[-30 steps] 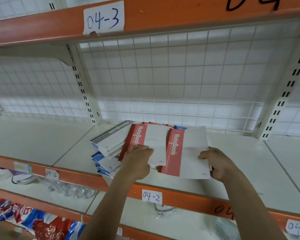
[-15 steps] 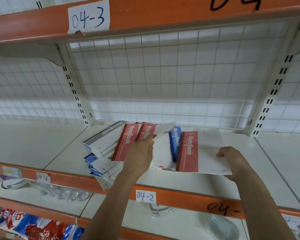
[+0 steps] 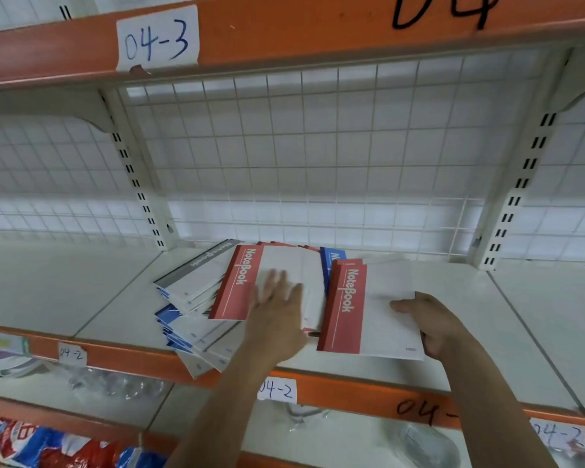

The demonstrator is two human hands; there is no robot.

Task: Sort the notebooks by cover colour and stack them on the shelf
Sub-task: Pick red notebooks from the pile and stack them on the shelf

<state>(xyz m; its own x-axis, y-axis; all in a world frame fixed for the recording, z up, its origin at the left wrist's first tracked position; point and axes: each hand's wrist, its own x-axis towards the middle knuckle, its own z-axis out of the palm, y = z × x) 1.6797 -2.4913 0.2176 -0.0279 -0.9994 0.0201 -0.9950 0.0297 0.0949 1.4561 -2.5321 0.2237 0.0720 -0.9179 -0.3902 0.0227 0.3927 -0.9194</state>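
Red notebook [image 3: 372, 312] gripped by right hand [image 3: 434, 327], left hand [image 3: 277, 315] flat.

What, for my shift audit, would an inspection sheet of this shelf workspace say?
Surface: white metal shelf board, orange front rail.
Job's things: red-spined white notebook stack at right; another red-spined notebook beside it; blue-spined notebook behind, between them; grey-spined notebook atop a fanned blue-spined pile.
Clutter: nothing seen.
Hands: left hand flat, fingers straight, over the second red notebook; right hand grips the stack's edge.
Cables: nothing seen.
Surroundings: white wire-grid back panel; clear glassware on the shelf below.
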